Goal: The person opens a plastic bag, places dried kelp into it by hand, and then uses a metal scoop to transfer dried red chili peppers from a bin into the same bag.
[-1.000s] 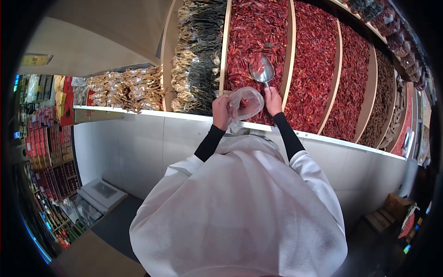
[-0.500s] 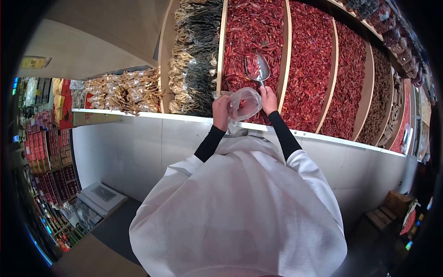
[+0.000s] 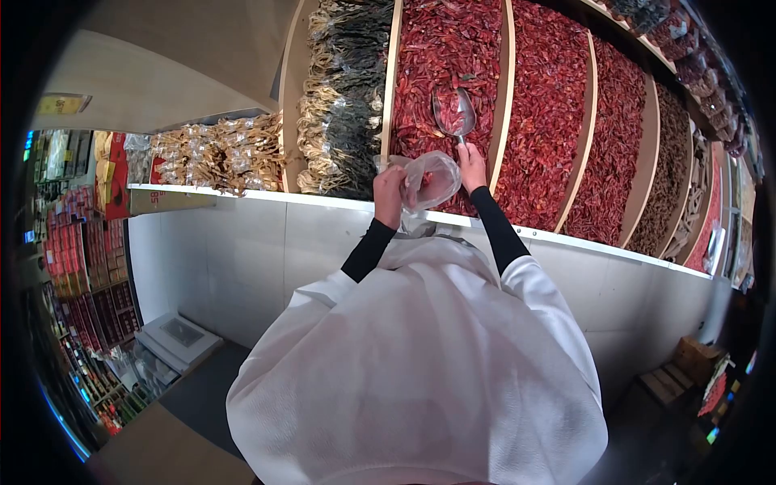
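Note:
My left hand (image 3: 389, 196) is closed on the rim of a clear plastic bag (image 3: 433, 189), whose mouth is spread open; a few red bits show inside. My right hand (image 3: 472, 167) grips the handle of a metal scoop (image 3: 455, 115). The scoop lies in a bin of dried red chilies (image 3: 436, 48), and some chilies show in its bowl. The bag hangs just left of my right hand, at the bin's front edge.
Wooden dividers (image 3: 502, 89) separate this bin from more red chilies (image 3: 546, 97) at right and bundled dried goods (image 3: 339, 97) at left. A white ledge (image 3: 323, 200) runs along the front. A white device (image 3: 179, 339) stands lower left, a wooden crate (image 3: 669, 380) lower right.
Chilies now show in the scoop's bowl, which looked mostly bare before. My right hand has shifted slightly with the scoop; my left hand and the bag are nearly unmoved.

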Motion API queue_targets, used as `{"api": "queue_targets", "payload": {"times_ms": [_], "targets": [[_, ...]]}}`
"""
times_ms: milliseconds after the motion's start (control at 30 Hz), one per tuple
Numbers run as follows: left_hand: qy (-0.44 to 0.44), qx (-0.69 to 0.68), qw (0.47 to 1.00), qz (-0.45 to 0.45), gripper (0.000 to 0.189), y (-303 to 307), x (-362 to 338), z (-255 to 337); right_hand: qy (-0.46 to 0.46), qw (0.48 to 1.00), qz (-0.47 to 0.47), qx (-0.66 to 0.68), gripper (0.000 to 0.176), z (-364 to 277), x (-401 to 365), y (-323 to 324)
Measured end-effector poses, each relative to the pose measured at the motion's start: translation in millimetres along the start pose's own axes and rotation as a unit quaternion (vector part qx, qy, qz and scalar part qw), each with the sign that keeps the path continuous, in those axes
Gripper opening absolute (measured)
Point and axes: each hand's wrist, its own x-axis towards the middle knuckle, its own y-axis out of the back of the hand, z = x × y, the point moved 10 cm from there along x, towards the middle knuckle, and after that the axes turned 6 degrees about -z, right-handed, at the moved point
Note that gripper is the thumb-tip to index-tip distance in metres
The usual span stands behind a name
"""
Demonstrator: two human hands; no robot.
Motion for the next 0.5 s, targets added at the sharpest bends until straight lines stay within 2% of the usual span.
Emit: {"api": "queue_targets", "payload": {"times_ms": [100,133,233,400,500], "targets": [[0.004,-0.016,1.0,0.0,0.023,-4,1,3,0.005,1.0,0.011,0.016,0.03,-9,-19,8],[0.005,-0.018,1.0,-0.006,0.024,-5,1,4,0.042,0.999,0.029,0.004,0.028,-13,-23,11],[0.007,-0.024,1.0,-0.011,0.024,-9,2,7,0.059,0.998,0.032,0.012,0.027,-9,-35,15],[0.011,-0.032,0.999,-0.007,0.024,-10,3,7,0.031,0.999,0.011,0.041,0.024,-5,-53,19],[0.006,-0.024,1.0,-0.01,0.024,-7,3,6,0.041,0.998,0.036,0.003,0.025,-15,-61,26]]}}
